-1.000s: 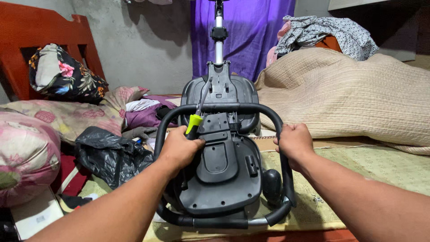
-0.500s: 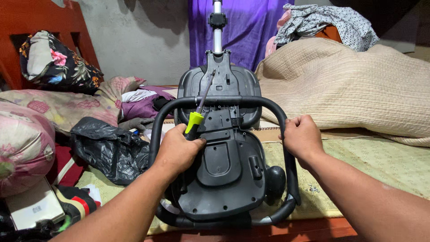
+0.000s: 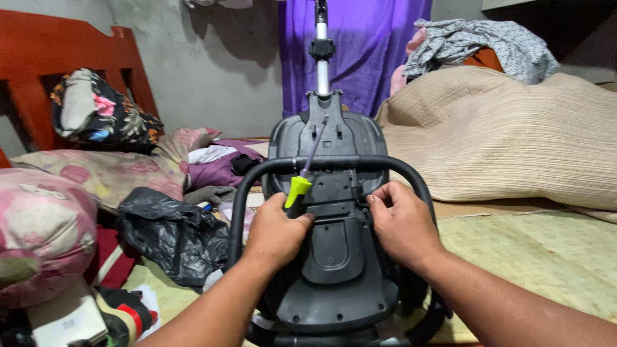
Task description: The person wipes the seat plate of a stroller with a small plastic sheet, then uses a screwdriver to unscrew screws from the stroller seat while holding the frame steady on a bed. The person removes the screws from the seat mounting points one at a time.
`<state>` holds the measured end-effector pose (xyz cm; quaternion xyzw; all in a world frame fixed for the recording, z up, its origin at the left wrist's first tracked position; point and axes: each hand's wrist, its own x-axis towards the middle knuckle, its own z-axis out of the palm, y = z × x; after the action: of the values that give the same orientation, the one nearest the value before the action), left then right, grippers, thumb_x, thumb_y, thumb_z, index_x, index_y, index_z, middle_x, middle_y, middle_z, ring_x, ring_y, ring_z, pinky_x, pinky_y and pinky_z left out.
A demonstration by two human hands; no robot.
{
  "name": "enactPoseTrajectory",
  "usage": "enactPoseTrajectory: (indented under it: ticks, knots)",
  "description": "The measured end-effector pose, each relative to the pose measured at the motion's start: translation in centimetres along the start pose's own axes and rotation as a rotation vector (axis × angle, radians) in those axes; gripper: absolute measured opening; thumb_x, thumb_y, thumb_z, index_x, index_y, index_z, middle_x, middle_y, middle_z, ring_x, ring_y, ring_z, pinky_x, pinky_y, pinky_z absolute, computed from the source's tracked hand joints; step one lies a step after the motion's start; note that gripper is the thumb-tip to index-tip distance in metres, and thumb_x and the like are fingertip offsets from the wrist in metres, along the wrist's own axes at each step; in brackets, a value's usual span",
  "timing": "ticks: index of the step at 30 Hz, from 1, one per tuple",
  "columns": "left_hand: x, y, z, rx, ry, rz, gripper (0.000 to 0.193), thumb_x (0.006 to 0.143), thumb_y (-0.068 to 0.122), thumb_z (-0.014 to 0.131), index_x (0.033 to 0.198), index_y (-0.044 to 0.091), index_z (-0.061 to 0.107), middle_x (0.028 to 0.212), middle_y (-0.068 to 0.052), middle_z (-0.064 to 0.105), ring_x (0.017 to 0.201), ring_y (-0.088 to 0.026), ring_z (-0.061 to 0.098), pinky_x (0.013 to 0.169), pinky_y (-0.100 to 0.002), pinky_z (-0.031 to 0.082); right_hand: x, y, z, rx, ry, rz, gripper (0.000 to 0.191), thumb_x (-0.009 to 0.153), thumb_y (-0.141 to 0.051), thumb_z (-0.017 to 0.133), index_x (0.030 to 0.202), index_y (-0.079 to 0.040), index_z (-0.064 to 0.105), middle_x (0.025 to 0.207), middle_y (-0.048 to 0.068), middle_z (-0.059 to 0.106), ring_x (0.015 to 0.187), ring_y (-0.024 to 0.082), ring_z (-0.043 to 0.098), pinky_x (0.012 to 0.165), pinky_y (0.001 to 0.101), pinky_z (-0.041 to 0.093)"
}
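Against the dark grey plastic base point(image 3: 340, 257), the left hand point(image 3: 276, 231) grips a green-handled screwdriver point(image 3: 302, 183); the right hand point(image 3: 402, 225) pinches beside it. Best keep the base steadied.

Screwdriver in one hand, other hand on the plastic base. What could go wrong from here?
1. The left hand holds the screwdriver with its shaft tip up against the dark plastic base; a slip could gouge the plastic.
2. The right hand has fingertips close beside the tool, so a slip might jab them.
3. The base stands tilted on a woven mat, steadied only by the hands; pushing may tip it toward the black plastic bag.
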<state>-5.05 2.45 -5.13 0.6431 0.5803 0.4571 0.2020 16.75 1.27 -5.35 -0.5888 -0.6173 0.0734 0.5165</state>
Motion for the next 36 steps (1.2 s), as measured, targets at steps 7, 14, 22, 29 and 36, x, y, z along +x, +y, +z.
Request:
enactPoseTrajectory:
  ticks: [7, 14, 22, 29, 36]
  knots:
    - [2.9, 2.1, 0.5, 0.054, -0.041, 0.144, 0.049, 0.072, 0.028, 0.083, 0.110, 0.001, 0.067, 0.097, -0.022, 0.073, 0.094, -0.037, 0.071, 0.082, -0.043, 0.054, 2.0, 0.0, 0.8, -0.022, 0.069, -0.087, 0.023, 0.094, -0.027, 0.066, 0.090, -0.004, 0.065, 0.078, 0.015, 0.070, 0.071, 0.028, 0.067, 0.068, 0.0411, 0.052]
    - [3.6, 2.1, 1.0, 0.088, -0.128, 0.106, 0.048, 0.072, 0.026, 0.080, 0.110, 0.000, 0.067, 0.102, -0.024, 0.074, 0.099, -0.037, 0.072, 0.087, -0.043, 0.054, 0.0, 2.8, 1.3, 0.096, 0.024, 0.112, 0.025, 0.094, -0.031, 0.063, 0.094, -0.006, 0.065, 0.081, 0.012, 0.072, 0.074, 0.023, 0.069, 0.071, 0.0383, 0.053]
    - [4.0, 2.0, 1.3, 0.100, -0.142, 0.116, 0.049, 0.071, 0.028, 0.081, 0.112, 0.004, 0.068, 0.108, -0.023, 0.072, 0.106, -0.038, 0.069, 0.092, -0.043, 0.053, -0.1, 3.9, 2.5, -0.016, 0.069, 0.127, 0.028, 0.097, -0.033, 0.061, 0.095, -0.005, 0.065, 0.086, 0.013, 0.071, 0.077, 0.026, 0.068, 0.073, 0.0398, 0.053]
    - [3.3, 2.8, 0.2, 0.051, -0.194, 0.120, 0.053, 0.071, 0.026, 0.080, 0.118, 0.006, 0.066, 0.112, -0.021, 0.072, 0.108, -0.037, 0.069, 0.092, -0.042, 0.053, -1.0, 2.7, 1.9, 0.051, 0.075, 0.168, 0.026, 0.095, -0.031, 0.061, 0.095, -0.006, 0.063, 0.086, 0.014, 0.072, 0.078, 0.030, 0.069, 0.072, 0.0411, 0.053]
    - [-0.3, 3.5, -0.3, -0.055, -0.176, 0.170, 0.049, 0.070, 0.023, 0.080, 0.114, 0.003, 0.068, 0.103, -0.021, 0.074, 0.100, -0.035, 0.071, 0.087, -0.042, 0.054, -2.8, 2.3, 0.3, -0.051, 0.180, 0.173, 0.026, 0.098, -0.030, 0.062, 0.092, -0.005, 0.062, 0.077, 0.018, 0.069, 0.070, 0.032, 0.068, 0.067, 0.0439, 0.052]
